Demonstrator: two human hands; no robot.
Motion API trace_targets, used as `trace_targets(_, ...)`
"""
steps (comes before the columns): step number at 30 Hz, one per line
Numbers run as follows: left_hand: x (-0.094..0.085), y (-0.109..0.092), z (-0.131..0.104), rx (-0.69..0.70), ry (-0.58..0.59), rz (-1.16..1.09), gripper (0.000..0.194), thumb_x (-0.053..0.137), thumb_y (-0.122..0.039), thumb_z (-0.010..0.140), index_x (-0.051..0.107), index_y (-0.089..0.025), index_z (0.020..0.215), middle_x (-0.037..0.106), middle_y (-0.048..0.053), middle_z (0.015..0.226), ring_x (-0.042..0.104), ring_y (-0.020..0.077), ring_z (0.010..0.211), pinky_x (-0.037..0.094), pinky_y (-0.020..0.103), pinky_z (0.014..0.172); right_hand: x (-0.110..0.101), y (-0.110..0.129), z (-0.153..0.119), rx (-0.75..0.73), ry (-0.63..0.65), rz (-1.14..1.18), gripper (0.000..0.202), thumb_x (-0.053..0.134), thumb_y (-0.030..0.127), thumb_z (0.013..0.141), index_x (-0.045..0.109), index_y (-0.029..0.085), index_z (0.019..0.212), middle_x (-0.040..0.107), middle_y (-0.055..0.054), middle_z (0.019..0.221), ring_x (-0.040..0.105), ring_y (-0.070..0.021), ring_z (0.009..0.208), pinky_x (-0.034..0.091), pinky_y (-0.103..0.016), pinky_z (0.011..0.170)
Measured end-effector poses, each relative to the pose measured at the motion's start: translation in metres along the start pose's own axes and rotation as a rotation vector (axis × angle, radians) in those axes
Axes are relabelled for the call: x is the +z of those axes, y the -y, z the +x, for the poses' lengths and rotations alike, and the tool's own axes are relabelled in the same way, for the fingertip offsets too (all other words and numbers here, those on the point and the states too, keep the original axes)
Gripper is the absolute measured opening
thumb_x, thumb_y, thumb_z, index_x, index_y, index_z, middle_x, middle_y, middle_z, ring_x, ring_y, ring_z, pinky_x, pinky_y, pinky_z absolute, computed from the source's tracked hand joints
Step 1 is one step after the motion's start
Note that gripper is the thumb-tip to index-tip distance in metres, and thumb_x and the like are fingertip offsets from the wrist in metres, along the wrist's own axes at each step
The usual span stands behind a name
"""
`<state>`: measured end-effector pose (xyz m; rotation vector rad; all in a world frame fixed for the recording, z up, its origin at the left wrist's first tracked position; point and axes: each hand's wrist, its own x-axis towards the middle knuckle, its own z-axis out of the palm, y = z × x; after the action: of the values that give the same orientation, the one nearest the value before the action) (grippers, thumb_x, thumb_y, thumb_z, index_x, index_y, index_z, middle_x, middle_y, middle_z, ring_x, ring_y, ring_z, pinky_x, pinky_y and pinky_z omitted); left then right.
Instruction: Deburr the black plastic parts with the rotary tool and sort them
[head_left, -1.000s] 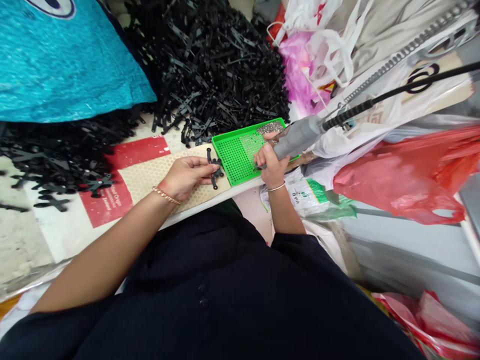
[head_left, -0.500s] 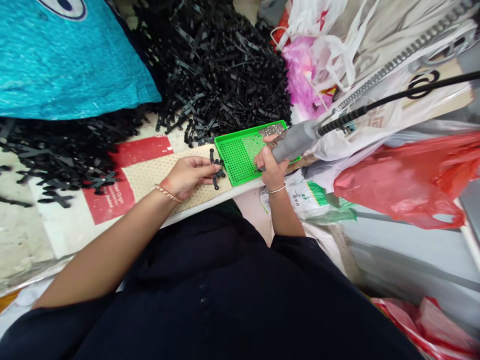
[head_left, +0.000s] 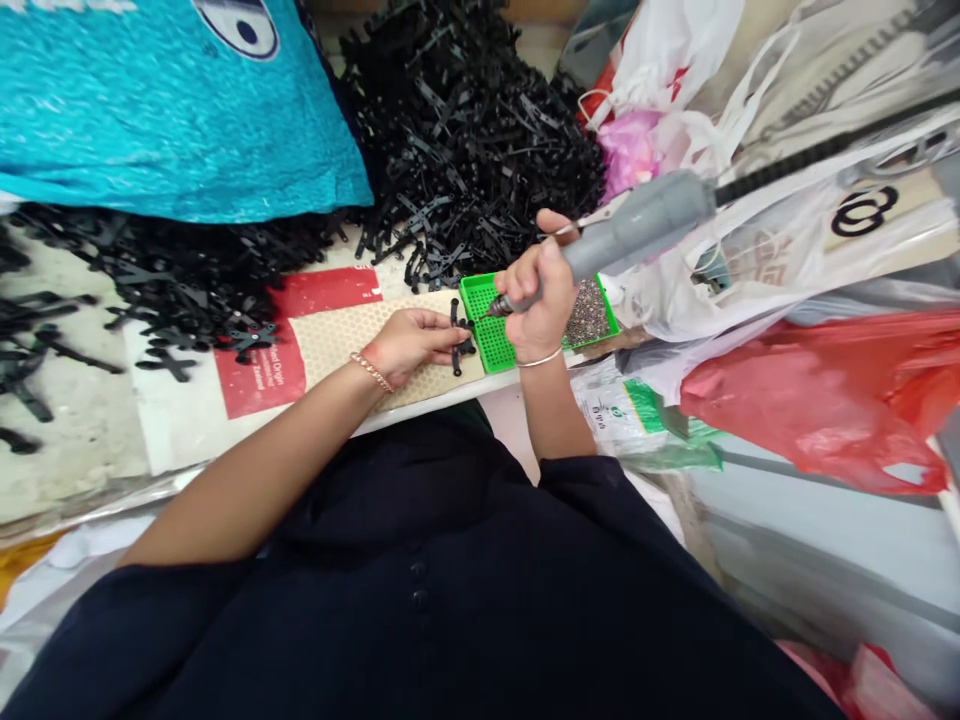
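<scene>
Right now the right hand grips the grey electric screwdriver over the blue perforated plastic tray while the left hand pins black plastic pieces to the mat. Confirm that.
Not quite: the perforated plastic tray is green, not blue, as the head view shows. The right hand does grip the grey electric screwdriver over it, and the left hand pins the black plastic pieces to the mat.

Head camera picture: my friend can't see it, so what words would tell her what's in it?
A person's right hand holds a grey power tool over a green tray, while the left hand steadies a small black part on a honeycomb mat. A pile of black parts lies behind.
</scene>
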<state>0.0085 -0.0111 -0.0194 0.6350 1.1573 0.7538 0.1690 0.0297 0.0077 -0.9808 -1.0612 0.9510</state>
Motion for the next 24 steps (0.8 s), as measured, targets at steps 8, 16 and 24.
trace_targets(8, 0.002, -0.005, -0.003, -0.013, 0.026, -0.035, 0.036, 0.106, -0.021, 0.058, 0.072, -0.011, 0.066, 0.073, 0.003, 0.069, 0.068, 0.0116, 0.06, 0.06, 0.024, 0.058, 0.024, -0.004, 0.0, 0.111, -0.032, 0.154, 0.058, 0.078, 0.081, 0.077, 0.063, 0.034, 0.106, 0.03, 0.011, 0.056, 0.032, -0.0122, 0.046, 0.042, -0.031, 0.049)
trace_targets(16, 0.002, -0.003, -0.002, -0.02, 0.021, -0.044, 0.033, 0.105, -0.019, 0.059, 0.075, -0.01, 0.069, 0.074, 0.005, 0.071, 0.069, 0.0125, 0.061, 0.061, 0.024, 0.059, 0.017, -0.014, -0.001, 0.04, 0.061, 0.149, 0.05, 0.072, 0.076, 0.087, 0.059, 0.034, 0.111, 0.028, 0.011, 0.058, 0.033, -0.0116, 0.045, 0.042, -0.031, 0.051)
trace_targets(24, 0.001, -0.002, -0.002, -0.001, 0.022, -0.038, 0.032, 0.104, -0.019, 0.061, 0.074, -0.01, 0.069, 0.073, 0.004, 0.071, 0.069, 0.0125, 0.063, 0.061, 0.025, 0.061, 0.015, -0.015, -0.001, 0.062, 0.07, 0.073, 0.054, 0.065, 0.081, 0.087, 0.057, 0.035, 0.114, 0.026, 0.01, 0.06, 0.034, -0.0139, 0.048, 0.042, -0.033, 0.054)
